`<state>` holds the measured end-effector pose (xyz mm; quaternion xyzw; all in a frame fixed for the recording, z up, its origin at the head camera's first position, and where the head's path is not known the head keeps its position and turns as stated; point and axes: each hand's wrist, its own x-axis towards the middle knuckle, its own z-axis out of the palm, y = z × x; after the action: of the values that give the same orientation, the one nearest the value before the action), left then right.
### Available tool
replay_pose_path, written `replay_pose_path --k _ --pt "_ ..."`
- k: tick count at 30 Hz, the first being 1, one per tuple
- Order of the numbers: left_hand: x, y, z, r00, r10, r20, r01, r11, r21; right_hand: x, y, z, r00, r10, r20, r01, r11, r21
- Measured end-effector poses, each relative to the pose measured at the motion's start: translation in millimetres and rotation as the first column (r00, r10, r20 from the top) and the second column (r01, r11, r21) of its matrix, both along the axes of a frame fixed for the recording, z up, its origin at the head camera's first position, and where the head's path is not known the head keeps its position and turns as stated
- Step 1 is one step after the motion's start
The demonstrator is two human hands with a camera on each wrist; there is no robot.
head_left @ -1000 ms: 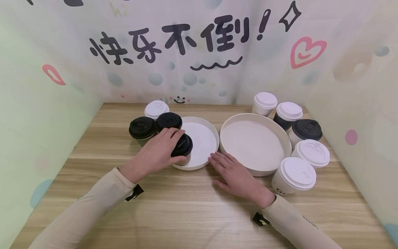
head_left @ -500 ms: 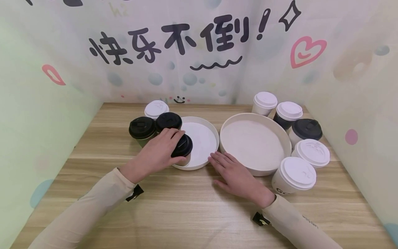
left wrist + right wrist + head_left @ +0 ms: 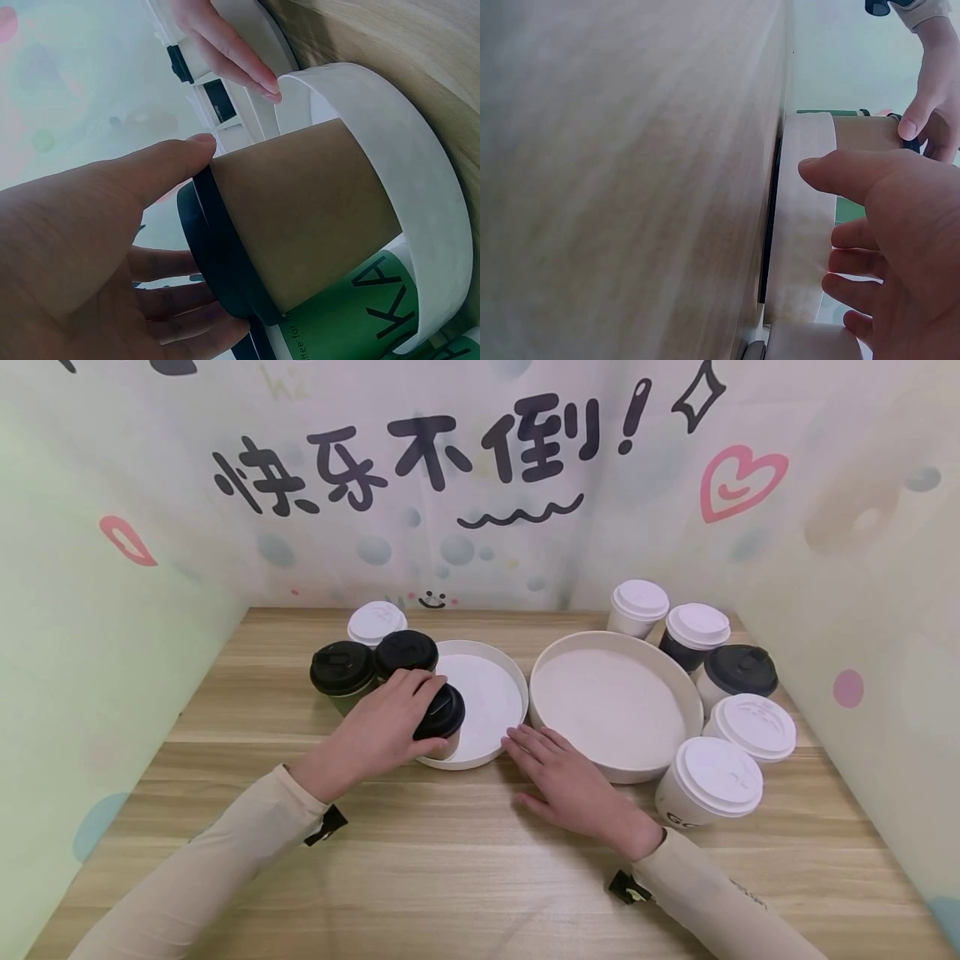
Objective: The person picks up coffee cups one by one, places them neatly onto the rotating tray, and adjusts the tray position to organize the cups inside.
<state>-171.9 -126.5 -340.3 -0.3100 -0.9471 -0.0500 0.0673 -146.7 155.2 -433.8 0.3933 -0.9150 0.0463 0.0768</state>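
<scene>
My left hand (image 3: 378,727) curls thumb and fingers around the black lid (image 3: 225,244) of a brown cup (image 3: 300,217) inside the white round tray (image 3: 487,702) at its left, while my right hand (image 3: 566,785), fingers extended, seemingly touches that tray's right rim.

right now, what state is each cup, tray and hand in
white tray: open side up
beige tray: open side up
brown cup: lidded, about upright, in white tray
left hand: gripping brown cup at its top
right hand: fingers extended, at white tray's rim
two other left-side black-lidded cups: upright
left-side white-lidded cup: upright
right-side black-lidded cup: upright
four right-side white-lidded cups: upright
</scene>
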Motion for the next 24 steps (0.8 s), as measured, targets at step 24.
replay_pose_path --k 24 --pt "34.2 11.2 6.8 0.974 -0.210 -0.088 0.211 0.978 0.001 0.9 -1.0 1.0 1.000 0.000 -0.015 0.000 1.000 0.005"
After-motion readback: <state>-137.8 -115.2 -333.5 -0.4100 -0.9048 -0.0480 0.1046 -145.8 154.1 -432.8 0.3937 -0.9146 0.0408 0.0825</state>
